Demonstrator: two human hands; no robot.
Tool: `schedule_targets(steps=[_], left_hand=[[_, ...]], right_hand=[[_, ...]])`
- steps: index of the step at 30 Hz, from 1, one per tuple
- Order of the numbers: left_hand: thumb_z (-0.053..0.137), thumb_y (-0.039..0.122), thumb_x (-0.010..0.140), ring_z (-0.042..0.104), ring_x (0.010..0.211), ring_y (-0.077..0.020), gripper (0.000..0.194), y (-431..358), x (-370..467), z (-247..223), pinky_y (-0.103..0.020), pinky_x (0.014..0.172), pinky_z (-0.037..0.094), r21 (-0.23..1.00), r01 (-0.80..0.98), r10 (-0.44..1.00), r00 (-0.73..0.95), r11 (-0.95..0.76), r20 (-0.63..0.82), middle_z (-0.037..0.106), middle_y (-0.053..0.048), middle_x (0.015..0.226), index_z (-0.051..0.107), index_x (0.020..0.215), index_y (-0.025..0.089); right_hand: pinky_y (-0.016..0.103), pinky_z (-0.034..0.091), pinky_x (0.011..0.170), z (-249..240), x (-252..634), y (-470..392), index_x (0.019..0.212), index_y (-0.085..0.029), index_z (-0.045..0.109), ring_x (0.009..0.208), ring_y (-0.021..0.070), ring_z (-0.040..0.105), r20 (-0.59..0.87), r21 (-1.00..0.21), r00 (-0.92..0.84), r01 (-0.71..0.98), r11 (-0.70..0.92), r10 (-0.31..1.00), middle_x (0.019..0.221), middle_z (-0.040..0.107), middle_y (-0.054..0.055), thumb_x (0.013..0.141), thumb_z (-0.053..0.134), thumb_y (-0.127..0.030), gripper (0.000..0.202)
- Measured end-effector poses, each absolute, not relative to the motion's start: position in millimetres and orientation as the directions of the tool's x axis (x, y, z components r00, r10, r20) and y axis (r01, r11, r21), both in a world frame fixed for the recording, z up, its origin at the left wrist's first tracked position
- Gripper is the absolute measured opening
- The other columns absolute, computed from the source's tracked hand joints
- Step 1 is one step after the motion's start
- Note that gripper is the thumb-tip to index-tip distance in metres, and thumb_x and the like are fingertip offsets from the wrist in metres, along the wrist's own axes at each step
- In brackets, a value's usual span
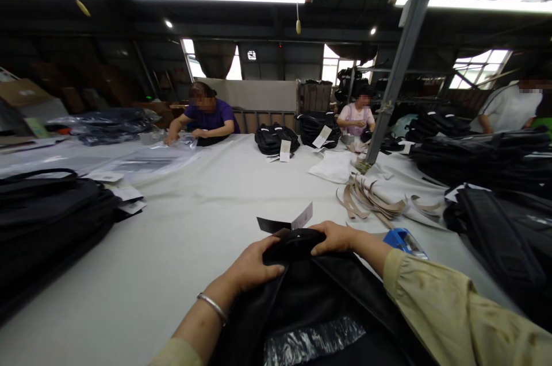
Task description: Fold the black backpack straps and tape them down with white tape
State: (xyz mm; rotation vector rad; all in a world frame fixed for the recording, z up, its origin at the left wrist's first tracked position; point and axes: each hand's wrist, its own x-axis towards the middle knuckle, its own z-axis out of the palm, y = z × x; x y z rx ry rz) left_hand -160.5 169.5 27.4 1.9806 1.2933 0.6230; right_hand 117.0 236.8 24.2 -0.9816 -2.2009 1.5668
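A black bag [319, 297] lies in front of me on the white table, its straps running toward me and a strip of shiny clear plastic [313, 342] on its near part. My left hand [254, 265] grips the left side of the bag's far end, thumb on top. On the right side of that same end, my right hand [334, 238] is closed with the thumb over the black fabric. An open paper tag [302, 216], dark on one half and pale on the other, sticks up just beyond my hands.
Black bags pile up at left [52, 216] and right [500, 234]. A blue tape dispenser [405, 241] and beige strips [373, 199] lie right of my hands. A metal post [401, 61] rises from the table. Co-workers [215, 116] stand across it; one handles clear plastic.
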Motion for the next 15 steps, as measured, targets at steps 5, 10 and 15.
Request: schedule_targets(steps=[5, 10, 15], left_hand=[[0.065, 0.026, 0.064, 0.066, 0.083, -0.0234, 0.039, 168.7, -157.4, 37.1, -0.028, 0.073, 0.049, 0.733, 0.622, 0.864, 0.496, -0.278, -0.093, 0.073, -0.002, 0.092, 0.069, 0.102, 0.019], [0.061, 0.045, 0.072, 0.067, 0.085, -0.0245, 0.034, 187.8, -155.4, 39.6, -0.030, 0.077, 0.048, 0.655, 0.725, 0.872, 0.442, -0.210, -0.210, 0.075, -0.003, 0.090, 0.074, 0.094, 0.022], [0.059, 0.056, 0.069, 0.069, 0.081, -0.0290, 0.039, 227.1, -155.8, 10.2, -0.035, 0.074, 0.048, 0.407, 0.913, 0.916, 0.188, -0.030, -0.355, 0.075, -0.012, 0.082, 0.074, 0.073, 0.020]], right_hand=[[0.029, 0.049, 0.082, 32.4, 111.7, 238.3, 0.098, -0.020, 0.076, 0.088, 0.0220, 0.066, -0.277, -0.745, -0.691, 0.593, 0.304, 0.668, 0.088, 0.074, -0.002, 0.069, 0.071, -0.034, 0.032], [0.026, 0.049, 0.072, 39.0, 107.3, 243.2, 0.090, -0.021, 0.077, 0.078, 0.0202, 0.065, -0.358, -0.670, -0.607, 0.696, 0.257, 0.710, 0.081, 0.073, -0.001, 0.067, 0.073, -0.039, 0.030], [0.028, 0.048, 0.072, 10.8, 104.5, 263.3, 0.086, -0.018, 0.077, 0.081, 0.0231, 0.066, -0.362, -0.487, -0.448, 0.839, 0.244, 0.817, 0.083, 0.074, 0.006, 0.071, 0.069, -0.053, 0.039]])
